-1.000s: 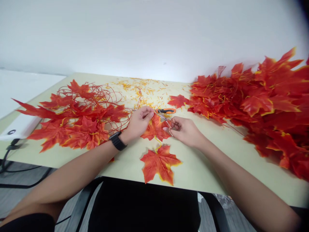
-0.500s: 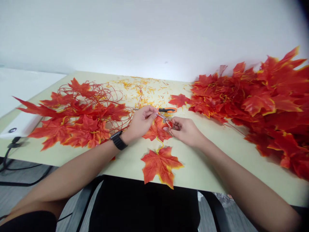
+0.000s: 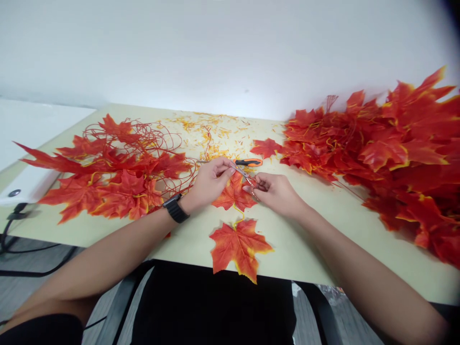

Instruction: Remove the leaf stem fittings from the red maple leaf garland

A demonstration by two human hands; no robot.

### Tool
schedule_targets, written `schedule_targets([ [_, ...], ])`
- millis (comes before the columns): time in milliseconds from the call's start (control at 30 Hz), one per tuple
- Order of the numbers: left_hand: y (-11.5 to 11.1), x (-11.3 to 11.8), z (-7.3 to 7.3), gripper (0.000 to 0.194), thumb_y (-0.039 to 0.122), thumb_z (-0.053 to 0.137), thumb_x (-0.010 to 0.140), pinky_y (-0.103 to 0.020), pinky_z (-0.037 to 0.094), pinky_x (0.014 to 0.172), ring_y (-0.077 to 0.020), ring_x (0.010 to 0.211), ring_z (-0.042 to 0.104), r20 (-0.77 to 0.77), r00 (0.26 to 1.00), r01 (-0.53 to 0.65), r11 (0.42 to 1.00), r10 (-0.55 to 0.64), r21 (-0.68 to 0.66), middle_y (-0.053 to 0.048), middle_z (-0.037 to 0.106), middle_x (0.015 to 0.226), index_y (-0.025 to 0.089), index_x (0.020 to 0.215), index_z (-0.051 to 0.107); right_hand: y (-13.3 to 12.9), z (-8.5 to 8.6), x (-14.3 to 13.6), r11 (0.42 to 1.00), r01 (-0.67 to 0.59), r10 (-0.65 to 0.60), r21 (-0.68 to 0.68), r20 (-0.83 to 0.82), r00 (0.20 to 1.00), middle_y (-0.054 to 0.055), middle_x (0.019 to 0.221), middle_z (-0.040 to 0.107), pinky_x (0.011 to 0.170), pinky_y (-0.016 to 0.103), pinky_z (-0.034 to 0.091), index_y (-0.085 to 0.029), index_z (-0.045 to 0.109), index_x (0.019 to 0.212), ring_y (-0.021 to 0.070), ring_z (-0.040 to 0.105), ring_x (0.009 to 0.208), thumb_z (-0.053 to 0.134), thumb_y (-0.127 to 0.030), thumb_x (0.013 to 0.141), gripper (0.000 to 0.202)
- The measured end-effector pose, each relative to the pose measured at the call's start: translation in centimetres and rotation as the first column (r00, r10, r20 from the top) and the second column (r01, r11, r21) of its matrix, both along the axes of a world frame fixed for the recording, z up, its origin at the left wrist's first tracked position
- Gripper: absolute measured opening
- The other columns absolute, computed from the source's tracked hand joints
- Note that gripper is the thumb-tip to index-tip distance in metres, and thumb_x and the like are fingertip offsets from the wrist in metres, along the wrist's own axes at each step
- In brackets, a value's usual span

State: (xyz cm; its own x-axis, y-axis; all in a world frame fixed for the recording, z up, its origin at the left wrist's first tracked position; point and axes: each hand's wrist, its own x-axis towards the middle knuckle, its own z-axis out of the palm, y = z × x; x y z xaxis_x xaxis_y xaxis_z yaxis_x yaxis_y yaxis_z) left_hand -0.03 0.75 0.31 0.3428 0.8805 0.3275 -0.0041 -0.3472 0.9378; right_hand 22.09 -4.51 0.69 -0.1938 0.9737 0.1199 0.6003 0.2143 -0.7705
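Note:
Small metal scissors (image 3: pixel 244 174) are in my right hand (image 3: pixel 276 192), its fingers closed round the handles. The blades point toward my left hand (image 3: pixel 212 178), which is closed in a pinch beside their tips. What lies in that pinch is too small to make out. Directly below the hands is a red-orange artificial maple leaf (image 3: pixel 234 192), partly covered by them. A yellow stem joins it to a second maple leaf (image 3: pixel 239 247), which lies flat and hangs slightly over the table's front edge. An orange-and-black handled tool (image 3: pixel 249 163) rests just behind the scissors.
On the left lie loose maple leaves (image 3: pixel 122 191) with tangled red cords (image 3: pixel 151 134). A tall heap of leaves (image 3: pixel 388 153) fills the right side. Small yellow and orange scraps (image 3: pixel 215 129) are strewn near the wall. A white device (image 3: pixel 28 187) with a black cable sits at left.
Both hands and the scissors keep almost the same position. The view has shifted very slightly.

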Motion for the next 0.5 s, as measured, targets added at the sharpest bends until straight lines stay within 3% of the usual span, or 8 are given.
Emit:
schedule_targets([
  [267,0.01,0.02,-0.27,0.007,0.023,0.067,0.094,-0.025,0.041,0.06,-0.0114,0.063,0.058,0.002,1.0,-0.01,1.0,0.01,0.006,-0.002,0.071,0.077,0.016,0.092,0.068,0.18,-0.22,-0.03,0.999,0.026,-0.027,0.034,0.032,0.999,-0.004,0.06,0.047,0.054,0.027,0.028,-0.022,0.044,0.066,0.0115,0.038,0.059,0.068,-0.037,0.086,0.035],
  [500,-0.08,0.02,-0.27,0.008,0.024,0.066,0.095,-0.024,0.041,0.061,-0.011,0.064,0.058,0.007,1.0,-0.012,1.0,0.012,0.009,-0.001,0.069,0.077,0.017,0.092,0.066,0.38,-0.35,-0.1,0.998,0.038,-0.039,0.043,0.028,0.999,-0.004,0.058,0.05,0.055,0.027,0.026,-0.022,0.045,0.064,0.0112,0.041,0.057,0.063,-0.024,0.08,0.024],
])
